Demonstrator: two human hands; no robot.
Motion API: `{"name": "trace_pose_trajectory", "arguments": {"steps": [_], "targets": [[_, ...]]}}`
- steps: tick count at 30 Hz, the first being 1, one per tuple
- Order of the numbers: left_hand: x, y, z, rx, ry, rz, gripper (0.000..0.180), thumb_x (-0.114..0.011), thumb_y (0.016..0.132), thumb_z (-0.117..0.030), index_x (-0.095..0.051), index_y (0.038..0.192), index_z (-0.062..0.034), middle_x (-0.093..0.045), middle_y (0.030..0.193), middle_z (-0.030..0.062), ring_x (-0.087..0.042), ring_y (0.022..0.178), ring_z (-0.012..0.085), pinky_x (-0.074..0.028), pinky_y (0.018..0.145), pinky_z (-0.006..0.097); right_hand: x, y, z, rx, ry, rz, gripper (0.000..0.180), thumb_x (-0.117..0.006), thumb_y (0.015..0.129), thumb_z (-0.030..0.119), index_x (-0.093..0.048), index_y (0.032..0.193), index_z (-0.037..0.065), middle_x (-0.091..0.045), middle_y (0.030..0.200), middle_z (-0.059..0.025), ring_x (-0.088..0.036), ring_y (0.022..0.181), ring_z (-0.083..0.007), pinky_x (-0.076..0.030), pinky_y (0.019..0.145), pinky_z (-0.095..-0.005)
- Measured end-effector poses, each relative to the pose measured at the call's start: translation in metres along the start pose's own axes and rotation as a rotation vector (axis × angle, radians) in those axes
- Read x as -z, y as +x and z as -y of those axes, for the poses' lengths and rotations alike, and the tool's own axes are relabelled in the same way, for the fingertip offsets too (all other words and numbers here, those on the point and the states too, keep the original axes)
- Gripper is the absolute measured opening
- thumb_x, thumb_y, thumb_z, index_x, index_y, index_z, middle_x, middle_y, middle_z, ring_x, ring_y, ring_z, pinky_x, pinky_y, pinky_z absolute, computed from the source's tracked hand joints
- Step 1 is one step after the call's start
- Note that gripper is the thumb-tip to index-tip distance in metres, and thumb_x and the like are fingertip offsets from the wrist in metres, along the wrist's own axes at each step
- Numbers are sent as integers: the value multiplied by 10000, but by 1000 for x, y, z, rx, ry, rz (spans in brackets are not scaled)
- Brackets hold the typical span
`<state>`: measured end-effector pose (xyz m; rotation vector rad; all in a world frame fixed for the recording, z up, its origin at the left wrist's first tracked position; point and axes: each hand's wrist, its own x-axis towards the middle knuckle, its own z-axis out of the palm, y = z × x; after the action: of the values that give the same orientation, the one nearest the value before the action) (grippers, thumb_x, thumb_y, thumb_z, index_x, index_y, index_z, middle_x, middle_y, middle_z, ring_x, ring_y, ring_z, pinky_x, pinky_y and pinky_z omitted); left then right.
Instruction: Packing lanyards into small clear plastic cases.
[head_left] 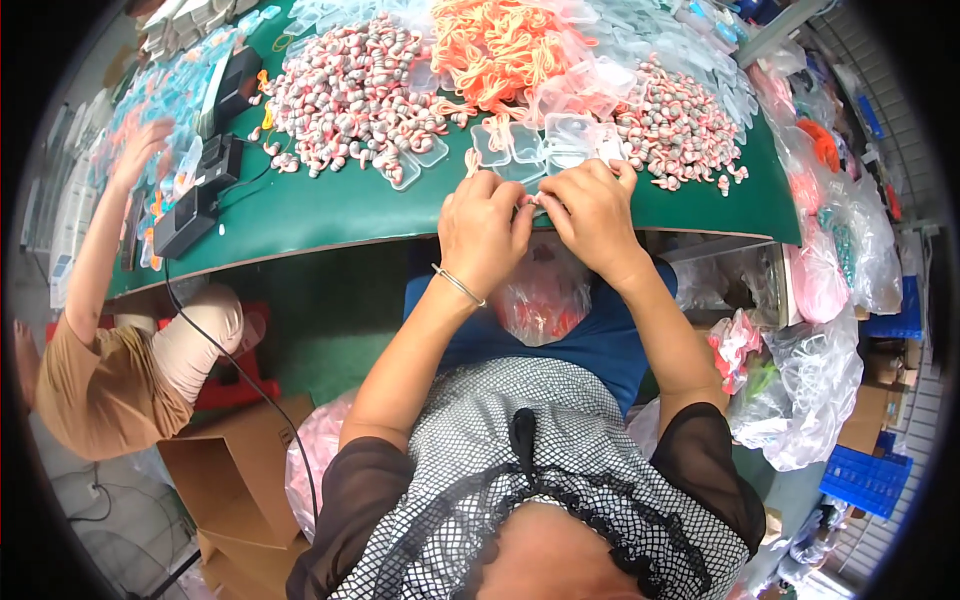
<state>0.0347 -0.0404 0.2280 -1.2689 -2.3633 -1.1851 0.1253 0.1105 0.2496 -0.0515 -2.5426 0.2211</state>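
Note:
My left hand [478, 235] and my right hand [597, 222] meet at the near edge of the green table [340, 225]. Both are closed in a pinch, fingertips almost touching, on a small pale pink piece [533, 200] between them. My fingers cover most of it, so its exact kind is hard to make out. Just beyond my hands lie small clear plastic boxes [493, 150] with open lids. A large heap of grey-and-pink knotted cord pieces [345, 95] rises to the left, and a smaller heap of pink-and-white pieces [685, 130] to the right.
Bundles of orange cord [500, 55] are piled at the back middle. On the left stand black devices [187, 215] with a cable, near a co-worker's reaching arm [105, 235]. Plastic bags [800, 390] crowd the right side. A cardboard box [235, 465] sits below left.

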Motion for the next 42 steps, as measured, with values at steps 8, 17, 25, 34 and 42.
{"name": "trace_pose_trajectory", "arguments": {"steps": [8, 17, 25, 34, 42], "targets": [[11, -4, -3, -108, 80, -8, 325, -780, 742, -226, -657, 1019, -108, -576, 914, 61, -578, 877, 264, -429, 707, 406, 1, 21, -15, -7, 86, -49, 128, -700, 810, 118, -699, 935, 144, -666, 898, -5, -605, 931, -212, -341, 924, -426], [8, -10, -3, -62, 138, 61, 339, -774, 756, -224, -663, 1049, -94, -587, 932, 63, -579, 876, 269, -419, 716, 400, -29, 61, -8, 244, 102, 22, 210, -760, 758, 159, -711, 962, 149, -637, 1037, 1, -564, 1055, -211, -340, 921, -448], [28, -24, 3, -56, 124, 93, 332, -759, 780, -235, -663, 1062, -89, -581, 918, 60, -568, 844, 266, -419, 717, 388, -33, 77, -4, 269, 49, 75, 282, -766, 746, 149, -712, 1020, 180, -633, 1102, -12, -549, 1122, -233, -330, 978, -492], [36, -28, 12, -47, 85, 129, 353, -767, 780, -247, -662, 1084, -101, -586, 940, 62, -573, 856, 264, -425, 729, 388, -45, 90, -3, 495, -2, 162, 225, -740, 780, 154, -717, 1003, 158, -658, 1111, -13, -560, 1132, -229, -338, 1003, -471], [37, -25, 20, -11, -16, 88, 385, -810, 727, -220, -657, 1060, -102, -602, 929, 43, -589, 901, 259, -434, 753, 396, -3, 39, 2, 188, 336, 114, 190, -722, 821, 125, -667, 1003, 126, -655, 874, -18, -624, 899, -219, -389, 878, -389]]}}
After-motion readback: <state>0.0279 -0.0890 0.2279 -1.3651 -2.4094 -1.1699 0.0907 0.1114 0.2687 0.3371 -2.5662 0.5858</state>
